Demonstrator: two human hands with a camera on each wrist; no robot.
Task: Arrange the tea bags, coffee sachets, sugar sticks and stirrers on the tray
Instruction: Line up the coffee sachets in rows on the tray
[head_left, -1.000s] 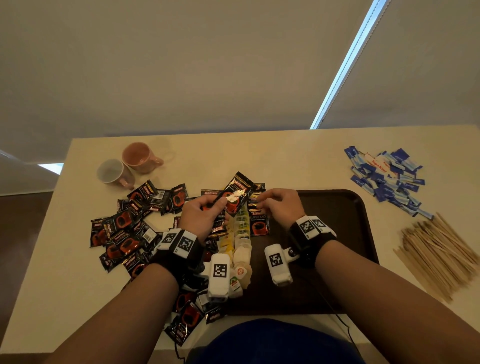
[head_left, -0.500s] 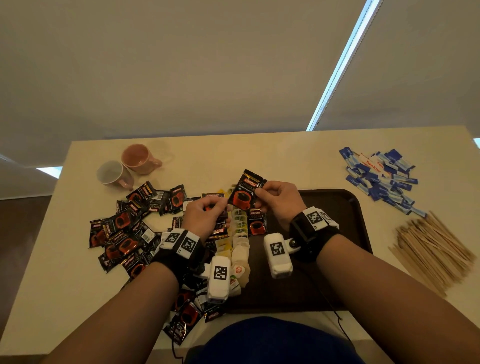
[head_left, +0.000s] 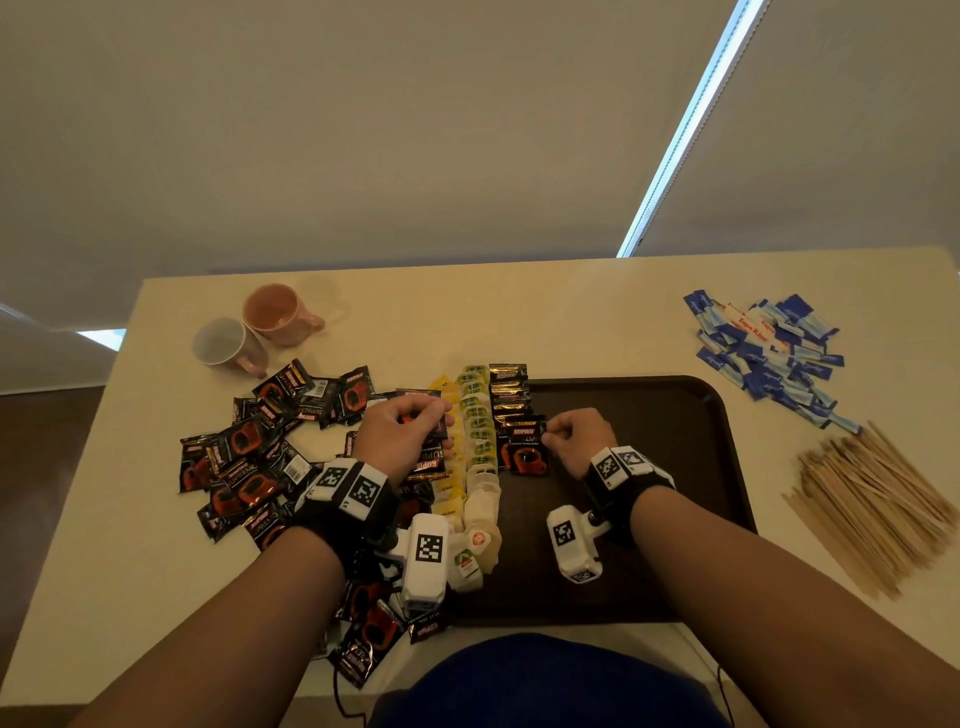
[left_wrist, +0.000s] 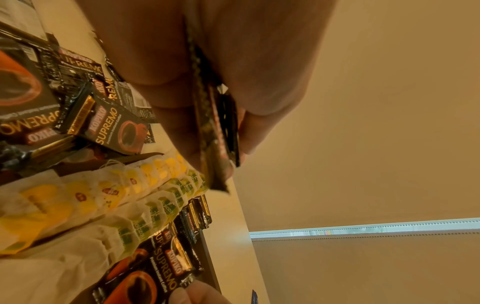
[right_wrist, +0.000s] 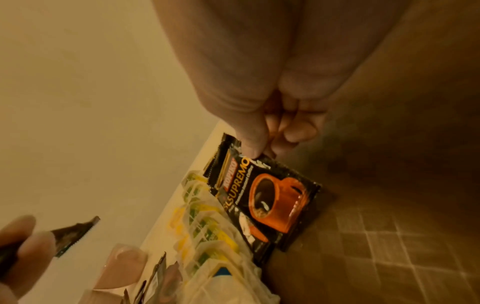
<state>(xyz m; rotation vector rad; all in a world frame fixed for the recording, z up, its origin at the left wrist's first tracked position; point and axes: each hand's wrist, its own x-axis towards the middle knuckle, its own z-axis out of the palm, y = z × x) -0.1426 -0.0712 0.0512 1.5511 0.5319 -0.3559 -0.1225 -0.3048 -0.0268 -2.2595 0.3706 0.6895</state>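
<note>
Nearest, at the table's front edge, loose coffee sachets (head_left: 363, 642) spill off the left side of the dark tray (head_left: 675, 519). Just beyond, two overlapping rows of tea bags (head_left: 480, 452) run near to far along the tray's left edge, yellow-tagged on the left and green-tagged on the right.

Right of them a row of sachets (head_left: 509, 395) follows the same line. The right hand (head_left: 579, 441) pinches the top right corner of the nearest sachet (head_left: 524, 452) in that row between thumb and forefinger. This sachet lies flat on the tray, long axis near to far, brand band at the far end and printed cup toward the person. The right wrist view shows the pinch (right_wrist: 255, 144) closely, with the other fingers curled in, and the print on this sachet (right_wrist: 270, 197) face up; the head view shows only the knuckles.

The left hand (head_left: 402, 436) is curled over a few sachets held above the pile at the tray's left. The left wrist view shows these held sachets (left_wrist: 218, 131) edge-on, clamped between thumb and fingers with their long axis running out past the fingertips; the head view hides them almost wholly.

Farther left lie more scattered sachets (head_left: 244, 452), then two mugs (head_left: 260, 332) on their sides. Far right, wooden stirrers (head_left: 872, 504) lie in a fan, and beyond them blue sugar sticks (head_left: 769, 353) in a heap, all off the tray.
</note>
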